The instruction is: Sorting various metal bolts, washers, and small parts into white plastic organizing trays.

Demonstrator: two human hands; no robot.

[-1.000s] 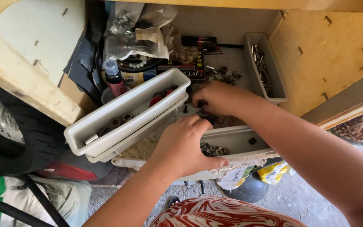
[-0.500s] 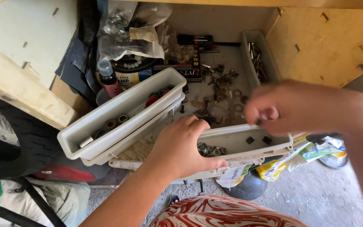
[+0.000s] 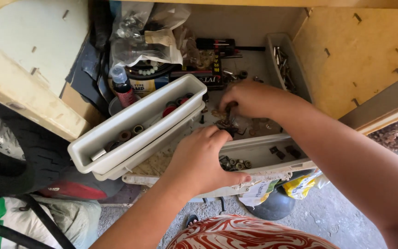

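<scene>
My left hand grips the near edge of a long white tray that holds small nuts and two dark square pieces. My right hand reaches over that tray into the shelf and pinches a small dark metal part among a scatter of rusty hardware on the shelf floor.
Two stacked white trays with rings and red caps lie tilted at left. A grey bin of bolts stands at the back right. Bagged parts, a bottle, a screwdriver set and a tyre crowd around.
My right hand had pulled back over the near tray, where a second dark square piece now lies. It has since gone back into the shelf and closed on a small part. The left hand stayed.
</scene>
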